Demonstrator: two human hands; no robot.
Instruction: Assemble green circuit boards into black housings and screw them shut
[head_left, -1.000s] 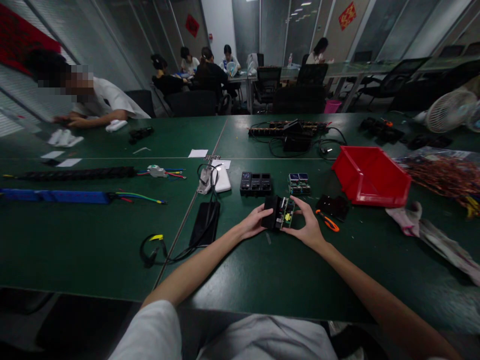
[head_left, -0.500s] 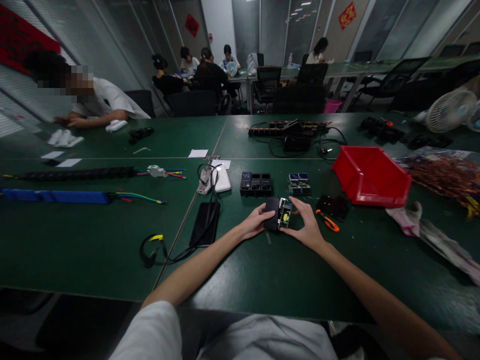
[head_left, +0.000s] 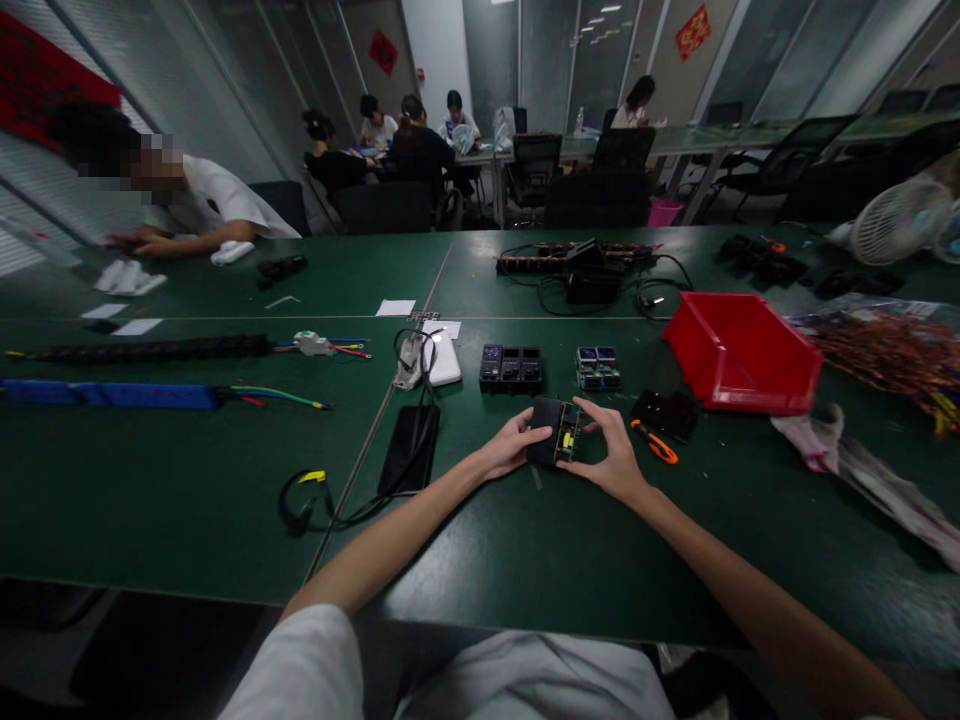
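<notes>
Green worktable (head_left: 480, 580), dark-surfaced, with seams between panels. Centre, near side: one black casing (head_left: 543, 432), a green circuit board (head_left: 569, 436) with a yellow component at its right-hand, open side, both in the hands over the table. Left hand (head_left: 514, 446): gripping the casing, thumb across its upper face. Right hand (head_left: 616, 455): thumb and index finger spread, pinching the board at its near and far ends. Just beyond: one black housing (head_left: 511, 369) with three sections; to its right, a small group of circuit modules (head_left: 598, 367). Right of the hands: one orange-handled tool (head_left: 655, 441), beside glossy black pieces (head_left: 666, 412). Farther right: one red open bin (head_left: 765, 388), a pink-and-white cloth item (head_left: 862, 465), a heap of copper-coloured wires (head_left: 885, 350). Left of the hands: one flat black slab (head_left: 401, 455) with a black cable over it; beyond it, one white device (head_left: 443, 359). Far left: one black strip (head_left: 157, 347), one blue strip (head_left: 157, 395), both with coloured leads. Across the table, left: one seated person (head_left: 217, 198) in white.
</notes>
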